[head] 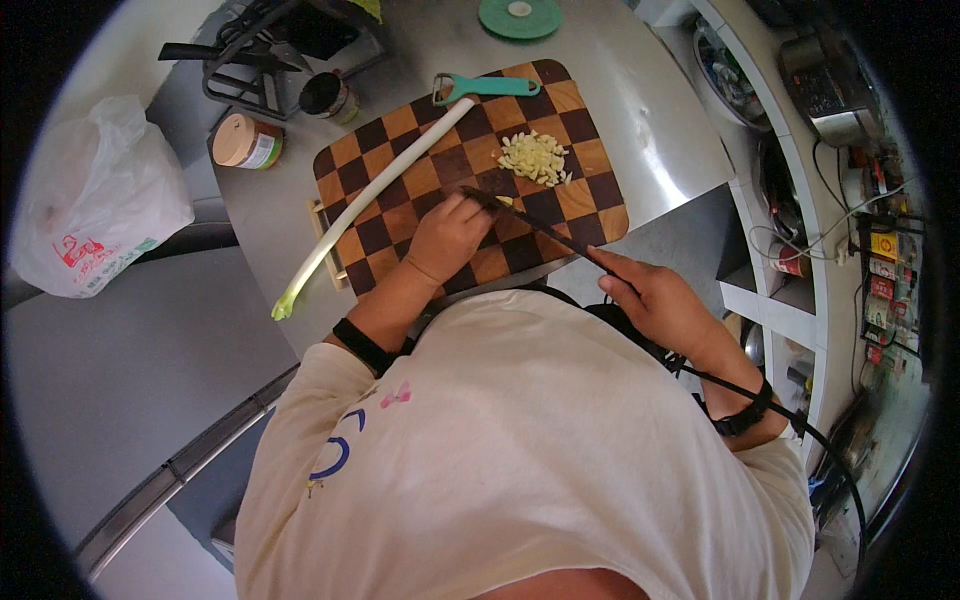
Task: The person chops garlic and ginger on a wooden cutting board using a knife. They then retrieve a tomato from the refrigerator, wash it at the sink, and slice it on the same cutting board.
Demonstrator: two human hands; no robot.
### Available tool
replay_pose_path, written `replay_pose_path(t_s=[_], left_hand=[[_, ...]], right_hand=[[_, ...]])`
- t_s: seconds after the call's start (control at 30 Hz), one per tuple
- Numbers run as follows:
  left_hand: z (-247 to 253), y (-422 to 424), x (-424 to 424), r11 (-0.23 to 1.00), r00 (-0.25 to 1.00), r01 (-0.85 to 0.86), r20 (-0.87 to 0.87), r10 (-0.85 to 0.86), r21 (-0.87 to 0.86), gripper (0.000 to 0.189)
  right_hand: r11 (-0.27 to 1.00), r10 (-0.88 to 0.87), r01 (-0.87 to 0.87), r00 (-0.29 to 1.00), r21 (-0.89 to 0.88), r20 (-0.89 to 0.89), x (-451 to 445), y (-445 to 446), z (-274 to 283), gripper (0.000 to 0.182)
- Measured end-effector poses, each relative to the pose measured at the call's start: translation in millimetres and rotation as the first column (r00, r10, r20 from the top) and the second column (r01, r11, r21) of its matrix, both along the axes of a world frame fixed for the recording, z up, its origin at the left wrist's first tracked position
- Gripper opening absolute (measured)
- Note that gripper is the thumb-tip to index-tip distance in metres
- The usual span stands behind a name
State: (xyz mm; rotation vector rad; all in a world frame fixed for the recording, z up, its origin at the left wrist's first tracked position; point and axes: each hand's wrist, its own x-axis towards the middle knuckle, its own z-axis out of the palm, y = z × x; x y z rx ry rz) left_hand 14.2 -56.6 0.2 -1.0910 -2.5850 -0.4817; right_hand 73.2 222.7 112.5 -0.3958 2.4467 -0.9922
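My right hand (656, 304) grips the handle of a dark-bladed kitchen knife (551, 231), its blade angled across the near part of a checkered wooden cutting board (461, 161). The curled fingers of my left hand (452, 234) rest close against the blade near its tip; whatever lies under them is hidden. A small pale yellow piece (505, 201) shows just beyond the blade. Farther back on the board is a heap of chopped pale pieces, seemingly garlic (534, 157). One long leek or scallion stalk (382, 180) lies diagonally over the board's left side, its green end past the edge.
A turquoise peeler (491, 87) lies at the board's far edge. Behind it sits a round green object (520, 16). To the left stand an orange-lidded jar (246, 142), a dark-topped jar (328, 97), a black knife rack (247, 82) and a white plastic bag (105, 202). Shelves (780, 315) flank the right.
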Motion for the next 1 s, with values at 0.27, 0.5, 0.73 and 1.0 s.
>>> replay_pose_path(t_s=[0.27, 0.5, 0.73, 1.0], left_hand=[[0.4, 1.8, 1.2, 0.996, 1.000, -0.016, 0.023, 0.014, 0.082, 0.012], [1.0, 2.6, 0.8, 0.996, 0.999, -0.021, 0.036, 0.018, 0.084, 0.013], [0.5, 2.4, 1.9, 0.999, 1.000, -0.025, -0.002, 0.025, 0.022, 0.015], [-5.9, 0.4, 3.9, 0.999, 1.000, -0.008, -0.025, 0.010, 0.049, 0.014]], right_hand=[[0.993, 0.067, -0.066, 0.998, 0.102, -0.005, -5.4, -0.7, -2.1, 0.038], [0.993, 0.082, -0.080, 0.996, 0.093, -0.025, -17.5, -6.4, -24.7, 0.040], [0.999, 0.045, -0.046, 0.999, -0.015, -0.002, -18.2, -9.4, -16.5, 0.040], [0.997, 0.063, -0.063, 0.998, 0.052, -0.005, -6.0, -2.0, 2.7, 0.038]])
